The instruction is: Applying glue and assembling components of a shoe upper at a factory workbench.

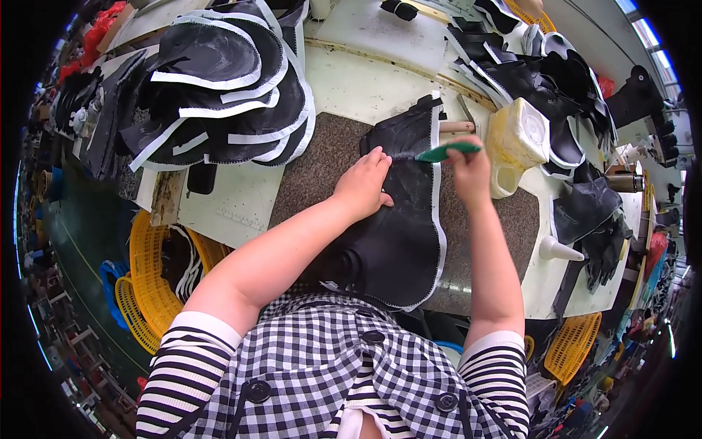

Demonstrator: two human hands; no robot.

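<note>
Blk-and-wht check apron (314, 351) nearest, w/ striped sleeves (194, 373) ending abt the elbows, both forearms bare. Just beyond it, blk piece (398, 249) w/ wht edging down its R side lies lengthwise on brown speckled slab (311, 161), near end by the apron, far end narrower.

L hand (363, 183) rests palm-down on the piece's L side, fingers nearly straight & close together, thumb apart; not gripping anything. R hand (470, 172), at the piece's R edge, has fingers curled tight round the grn handle of a brush (439, 153). Brush points L, tip over the piece's upper part, near L fingertips; can't tell if it's touching.

Off L, yel. basket (142, 256) below table level, w/ wht strips inside. Off R, wht cone (559, 250) on its side. Pale yel. tub (515, 135) stands just R of R hand; hammer (457, 126) btwn tub & piece's far end. Phone (202, 178) sits L on the pale table (358, 80), below L pile (208, 55) of blk, wht-edged pcs, overlapping. Metal flask (625, 181) far R. R pile (556, 80), messier, also blk & wht, lies beyond tub.
</note>
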